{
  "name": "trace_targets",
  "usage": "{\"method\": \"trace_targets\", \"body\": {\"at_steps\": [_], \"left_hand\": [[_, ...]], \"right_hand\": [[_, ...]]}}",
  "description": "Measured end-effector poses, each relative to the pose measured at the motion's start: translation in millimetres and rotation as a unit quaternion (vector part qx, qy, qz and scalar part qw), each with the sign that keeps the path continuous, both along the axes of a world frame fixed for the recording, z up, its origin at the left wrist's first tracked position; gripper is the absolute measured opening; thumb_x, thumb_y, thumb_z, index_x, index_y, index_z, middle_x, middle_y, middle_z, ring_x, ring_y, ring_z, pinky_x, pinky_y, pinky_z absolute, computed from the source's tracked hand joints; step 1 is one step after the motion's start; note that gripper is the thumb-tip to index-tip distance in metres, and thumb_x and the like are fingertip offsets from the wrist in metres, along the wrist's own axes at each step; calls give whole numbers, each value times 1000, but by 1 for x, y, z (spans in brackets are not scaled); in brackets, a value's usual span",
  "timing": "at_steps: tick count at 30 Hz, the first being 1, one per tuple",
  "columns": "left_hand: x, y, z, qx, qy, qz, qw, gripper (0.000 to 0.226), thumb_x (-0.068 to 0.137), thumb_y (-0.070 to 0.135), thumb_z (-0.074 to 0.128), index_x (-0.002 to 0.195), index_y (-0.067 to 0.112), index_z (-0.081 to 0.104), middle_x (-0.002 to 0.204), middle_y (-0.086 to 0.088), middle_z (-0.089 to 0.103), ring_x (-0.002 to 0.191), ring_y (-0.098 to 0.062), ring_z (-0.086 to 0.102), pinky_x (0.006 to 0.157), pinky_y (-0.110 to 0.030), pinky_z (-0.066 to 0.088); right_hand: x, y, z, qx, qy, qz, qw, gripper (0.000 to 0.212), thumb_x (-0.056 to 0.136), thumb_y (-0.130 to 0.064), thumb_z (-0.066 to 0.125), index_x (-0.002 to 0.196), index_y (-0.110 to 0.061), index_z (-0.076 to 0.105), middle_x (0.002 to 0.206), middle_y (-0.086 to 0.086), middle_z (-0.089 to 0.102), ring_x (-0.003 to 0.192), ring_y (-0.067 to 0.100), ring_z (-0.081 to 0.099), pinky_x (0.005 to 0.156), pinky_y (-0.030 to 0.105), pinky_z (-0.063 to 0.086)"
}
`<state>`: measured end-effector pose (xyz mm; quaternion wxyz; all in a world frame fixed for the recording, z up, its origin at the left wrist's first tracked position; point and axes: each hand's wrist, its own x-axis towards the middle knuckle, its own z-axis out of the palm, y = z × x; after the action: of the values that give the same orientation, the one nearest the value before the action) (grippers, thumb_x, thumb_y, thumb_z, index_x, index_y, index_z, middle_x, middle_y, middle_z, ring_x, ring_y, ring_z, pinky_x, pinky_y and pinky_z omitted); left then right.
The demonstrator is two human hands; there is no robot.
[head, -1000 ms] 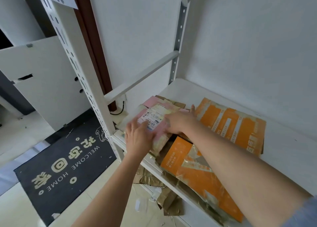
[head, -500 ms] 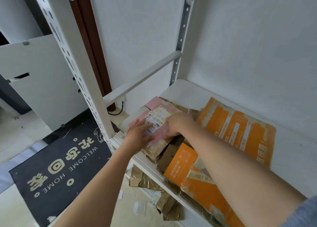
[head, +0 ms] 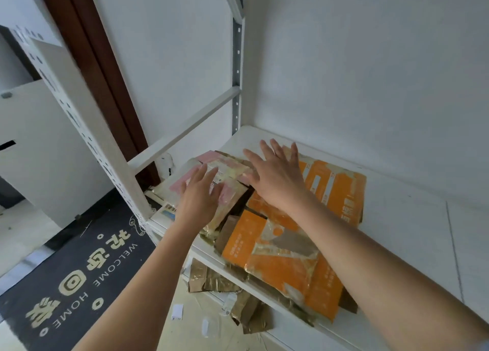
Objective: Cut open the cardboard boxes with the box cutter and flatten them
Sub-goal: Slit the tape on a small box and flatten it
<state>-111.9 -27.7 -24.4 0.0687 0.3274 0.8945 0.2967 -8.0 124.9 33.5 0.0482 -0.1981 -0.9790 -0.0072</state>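
The left hand lies with its fingers straight and slightly spread, palm down on the pink flattened box, gripping nothing. The right hand is spread wide, fingers straight and fanned, palm down over the place where the pink box meets the orange flattened boxes; whether the palm presses on the cardboard or hovers just above it cannot be told. It holds nothing either.

The pink box, with a pale shipping label on its top, rests on the pile near the left front corner of the white shelf, close to the perforated front upright. The orange boxes lie flat beside it towards the middle of the shelf, and one orange piece overhangs the front edge. Brown cardboard shows between and beneath them.

Below the front edge, crumpled brown cardboard scraps and small white paper bits lie on the floor. Left of them lies a dark doormat lettered "WELCOME HOME". A white wall stands behind the shelf.
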Motion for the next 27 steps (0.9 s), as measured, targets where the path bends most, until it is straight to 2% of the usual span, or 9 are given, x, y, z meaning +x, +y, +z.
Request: {"method": "trace_targets", "body": {"at_steps": [2,5,9,12,15,20,23,27], "left_hand": [[23,16,20,26,20,-8,999,51,103,37,43,151,24,34,162,0,21,151,-20,14,122,-48,9],[67,45,46,40,50,-60,996,50,104,35,42,152,26,33,163,0,18,151,-18,12,123,-43,4],[149,91,63,14,90,-145,985,52,104,41,39,153,28,30,164,1,15,151,-18,7,123,-43,6],[219,128,67,3,66,-187,980,53,104,38,42,154,27,29,164,0,15,151,-18,9,123,-42,7],[295,163,68,-18,32,-238,970,55,103,34,45,154,24,28,164,-3,14,148,-25,22,121,-44,16],[402,208,64,-49,-1,-281,958,58,103,32,46,156,21,24,164,-5,12,150,-24,16,120,-46,19],[452,230,60,-64,-14,-300,952,59,102,32,47,155,20,24,164,-6,12,150,-23,18,120,-44,20],[500,251,53,-78,-35,-311,947,59,103,33,46,155,20,24,164,-5,12,149,-24,19,119,-44,22]], "right_hand": [[36,7,7,-5,25,-25,999,58,101,-54,32,154,-38,16,165,7,9,153,30,3,116,61,-7],[96,23,16,3,25,-65,998,58,102,-53,32,155,-39,12,166,7,7,153,30,2,116,61,-6],[195,54,20,-16,20,-128,991,58,103,-50,35,155,-38,13,165,9,6,152,32,1,116,62,-5],[280,83,16,-19,7,-182,983,59,103,-49,35,155,-36,13,165,11,4,151,33,1,116,62,-3],[375,114,12,-21,-8,-244,969,59,102,-50,37,155,-34,15,165,12,4,151,33,2,117,62,-1],[514,164,0,-35,-50,-349,935,61,101,-48,41,155,-32,17,164,13,2,150,35,4,117,61,9],[571,190,-7,-38,-52,-395,916,68,99,-46,46,156,-28,13,164,15,-1,149,36,7,116,57,16],[613,223,-12,-56,12,-429,901,82,97,-38,54,157,-15,4,164,17,5,149,36,9,120,51,16]]}}
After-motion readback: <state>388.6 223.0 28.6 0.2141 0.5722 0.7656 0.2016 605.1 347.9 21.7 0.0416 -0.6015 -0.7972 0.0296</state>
